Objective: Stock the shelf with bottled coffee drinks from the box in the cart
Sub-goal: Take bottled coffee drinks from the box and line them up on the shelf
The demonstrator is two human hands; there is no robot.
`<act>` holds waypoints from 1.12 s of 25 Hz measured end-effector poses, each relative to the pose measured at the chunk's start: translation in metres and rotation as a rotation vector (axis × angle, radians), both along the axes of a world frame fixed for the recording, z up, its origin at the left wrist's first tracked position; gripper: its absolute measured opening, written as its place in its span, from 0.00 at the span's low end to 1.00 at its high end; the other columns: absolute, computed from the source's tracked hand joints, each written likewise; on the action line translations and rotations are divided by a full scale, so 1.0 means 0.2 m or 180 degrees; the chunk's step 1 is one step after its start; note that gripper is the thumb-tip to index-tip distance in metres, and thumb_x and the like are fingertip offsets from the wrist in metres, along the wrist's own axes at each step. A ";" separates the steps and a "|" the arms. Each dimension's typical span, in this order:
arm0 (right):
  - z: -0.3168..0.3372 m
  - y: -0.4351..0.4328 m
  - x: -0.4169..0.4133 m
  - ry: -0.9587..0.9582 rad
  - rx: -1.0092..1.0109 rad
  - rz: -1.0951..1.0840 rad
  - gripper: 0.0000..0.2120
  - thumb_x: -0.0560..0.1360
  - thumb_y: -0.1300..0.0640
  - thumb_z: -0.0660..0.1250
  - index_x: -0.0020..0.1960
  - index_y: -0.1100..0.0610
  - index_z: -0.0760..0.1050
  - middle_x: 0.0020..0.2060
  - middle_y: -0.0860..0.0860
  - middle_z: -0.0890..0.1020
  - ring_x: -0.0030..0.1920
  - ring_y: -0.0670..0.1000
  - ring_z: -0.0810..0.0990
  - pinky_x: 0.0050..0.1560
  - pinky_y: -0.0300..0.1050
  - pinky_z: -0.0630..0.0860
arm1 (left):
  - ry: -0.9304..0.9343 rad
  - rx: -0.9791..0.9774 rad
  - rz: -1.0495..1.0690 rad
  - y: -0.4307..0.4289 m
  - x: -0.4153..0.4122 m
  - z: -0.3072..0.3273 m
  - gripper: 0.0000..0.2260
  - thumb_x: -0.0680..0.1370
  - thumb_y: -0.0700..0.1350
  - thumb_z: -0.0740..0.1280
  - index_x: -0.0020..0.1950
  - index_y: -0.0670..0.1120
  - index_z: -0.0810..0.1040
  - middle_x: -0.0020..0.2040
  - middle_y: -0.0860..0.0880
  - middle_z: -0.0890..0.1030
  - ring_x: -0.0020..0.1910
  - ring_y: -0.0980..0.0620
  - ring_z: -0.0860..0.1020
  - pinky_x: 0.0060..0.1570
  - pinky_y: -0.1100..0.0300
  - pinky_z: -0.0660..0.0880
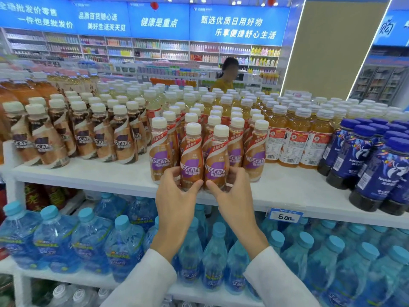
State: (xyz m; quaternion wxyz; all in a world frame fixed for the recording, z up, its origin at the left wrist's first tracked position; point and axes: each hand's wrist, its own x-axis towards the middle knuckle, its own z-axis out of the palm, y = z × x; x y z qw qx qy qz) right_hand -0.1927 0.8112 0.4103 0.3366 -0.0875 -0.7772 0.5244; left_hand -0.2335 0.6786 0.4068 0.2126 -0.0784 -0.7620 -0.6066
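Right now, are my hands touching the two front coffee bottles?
Touching. The head view shows the left hand gripping the front left coffee bottle and the right hand gripping the front right coffee bottle.

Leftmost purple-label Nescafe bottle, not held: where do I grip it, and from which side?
Wrap the labelled body of the leftmost purple-label bottle from its front-left. It stands upright, bare shelf lies there, and the left hand crowds its right.
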 end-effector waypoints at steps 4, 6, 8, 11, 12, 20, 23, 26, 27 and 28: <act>-0.01 -0.07 -0.06 0.0039 0.0030 -0.0005 0.24 0.72 0.49 0.77 0.61 0.46 0.68 0.55 0.38 0.72 0.56 0.40 0.77 0.57 0.42 0.79 | 0.0189 -0.0129 0.0267 -0.02 -0.01 0.00 0.22 0.72 0.51 0.79 0.62 0.49 0.76 0.57 0.52 0.74 0.55 0.51 0.79 0.56 0.47 0.79; -0.01 -0.09 -0.08 0.0085 0.0045 -0.0026 0.23 0.73 0.50 0.77 0.60 0.46 0.68 0.54 0.37 0.71 0.55 0.39 0.76 0.55 0.40 0.78 | 0.0216 -0.0182 0.0331 -0.01 -0.01 -0.01 0.22 0.73 0.51 0.78 0.62 0.47 0.75 0.57 0.51 0.74 0.56 0.49 0.78 0.57 0.45 0.78; -0.01 -0.09 -0.09 0.0081 0.0036 -0.0002 0.23 0.73 0.51 0.77 0.60 0.44 0.67 0.54 0.35 0.70 0.54 0.36 0.76 0.52 0.36 0.76 | 0.0216 -0.0100 0.0361 0.00 -0.01 -0.02 0.22 0.73 0.50 0.78 0.62 0.47 0.74 0.56 0.52 0.74 0.56 0.49 0.78 0.57 0.45 0.78; -0.01 -0.10 -0.10 0.0044 0.0045 0.0011 0.23 0.74 0.51 0.76 0.60 0.43 0.66 0.54 0.34 0.69 0.54 0.35 0.75 0.50 0.33 0.74 | 0.0280 -0.0030 0.0368 0.01 -0.02 -0.02 0.20 0.74 0.49 0.78 0.60 0.48 0.73 0.55 0.52 0.75 0.55 0.50 0.77 0.55 0.48 0.79; -0.02 -0.10 -0.10 0.0047 0.0048 0.0004 0.23 0.74 0.51 0.76 0.61 0.44 0.66 0.54 0.33 0.69 0.55 0.35 0.75 0.50 0.32 0.74 | 0.0293 -0.0044 0.0347 0.01 -0.03 -0.02 0.20 0.74 0.49 0.78 0.60 0.48 0.73 0.55 0.52 0.75 0.55 0.50 0.77 0.55 0.48 0.79; -0.03 -0.09 -0.10 0.0095 0.0043 -0.0030 0.24 0.74 0.50 0.77 0.65 0.47 0.69 0.57 0.40 0.73 0.58 0.41 0.77 0.57 0.39 0.78 | 0.0342 -0.0026 0.0146 -0.02 -0.06 -0.05 0.22 0.74 0.52 0.78 0.63 0.49 0.74 0.57 0.52 0.76 0.55 0.53 0.78 0.54 0.52 0.80; -0.03 -0.06 -0.10 0.0101 0.0079 0.0033 0.25 0.73 0.50 0.77 0.65 0.48 0.70 0.57 0.38 0.74 0.58 0.40 0.77 0.59 0.41 0.78 | 0.0454 0.0244 0.0058 -0.14 -0.09 -0.06 0.19 0.75 0.52 0.77 0.63 0.52 0.76 0.55 0.55 0.79 0.53 0.58 0.79 0.53 0.56 0.81; -0.04 -0.06 -0.09 0.0067 0.0104 0.0040 0.25 0.73 0.49 0.77 0.66 0.47 0.70 0.58 0.38 0.74 0.59 0.41 0.77 0.61 0.43 0.78 | 0.0410 0.0245 0.0117 -0.27 -0.16 -0.04 0.23 0.76 0.49 0.76 0.69 0.54 0.75 0.59 0.55 0.76 0.55 0.61 0.77 0.53 0.65 0.76; -0.04 -0.06 -0.09 0.0054 0.0111 0.0035 0.25 0.74 0.49 0.76 0.66 0.47 0.70 0.58 0.38 0.74 0.59 0.41 0.77 0.61 0.43 0.78 | 0.0325 0.0170 0.0102 -0.30 -0.18 -0.03 0.25 0.76 0.49 0.76 0.71 0.54 0.74 0.62 0.55 0.75 0.56 0.61 0.77 0.54 0.65 0.75; -0.04 -0.07 -0.09 0.0041 0.0114 0.0029 0.25 0.74 0.49 0.76 0.66 0.47 0.69 0.58 0.39 0.74 0.59 0.42 0.77 0.61 0.43 0.78 | 0.0242 0.0152 0.0067 -0.31 -0.20 -0.03 0.26 0.76 0.48 0.76 0.72 0.53 0.74 0.63 0.54 0.76 0.56 0.59 0.77 0.56 0.62 0.77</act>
